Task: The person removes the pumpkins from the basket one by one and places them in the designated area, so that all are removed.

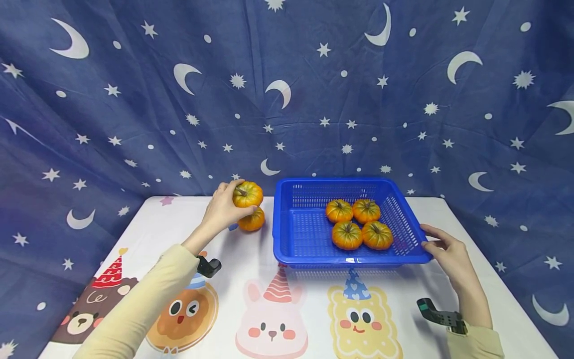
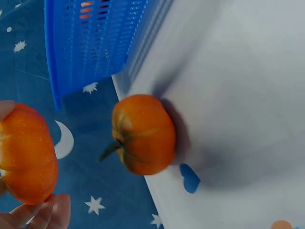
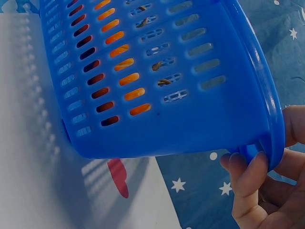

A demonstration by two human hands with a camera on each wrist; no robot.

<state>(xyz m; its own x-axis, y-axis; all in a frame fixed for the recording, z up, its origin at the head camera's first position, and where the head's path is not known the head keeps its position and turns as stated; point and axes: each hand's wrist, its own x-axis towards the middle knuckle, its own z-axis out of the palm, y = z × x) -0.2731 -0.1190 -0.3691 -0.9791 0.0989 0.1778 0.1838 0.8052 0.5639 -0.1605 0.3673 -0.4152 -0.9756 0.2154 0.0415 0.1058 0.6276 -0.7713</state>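
Observation:
My left hand (image 1: 226, 205) grips a small orange pumpkin (image 1: 248, 194) by its sides, raised above the table. Below it a second pumpkin (image 1: 252, 220) rests on the tablecloth; in the left wrist view this pumpkin (image 2: 144, 135) lies with its green stem pointing left. To the right stands a blue plastic basket (image 1: 298, 260) with slotted walls. Several pumpkins (image 1: 347, 236) sit together in its right half. My right hand (image 1: 448, 252) pinches the basket's right rim, and in the right wrist view its fingers (image 3: 252, 179) curl round the rim's corner.
A white tablecloth (image 1: 233, 284) printed with cartoon animals and party hats covers the table. Behind it hangs a dark blue curtain (image 1: 314, 99) with moons and stars, close to the basket's back edge. A black wrist camera (image 1: 441, 316) is strapped to the right wrist.

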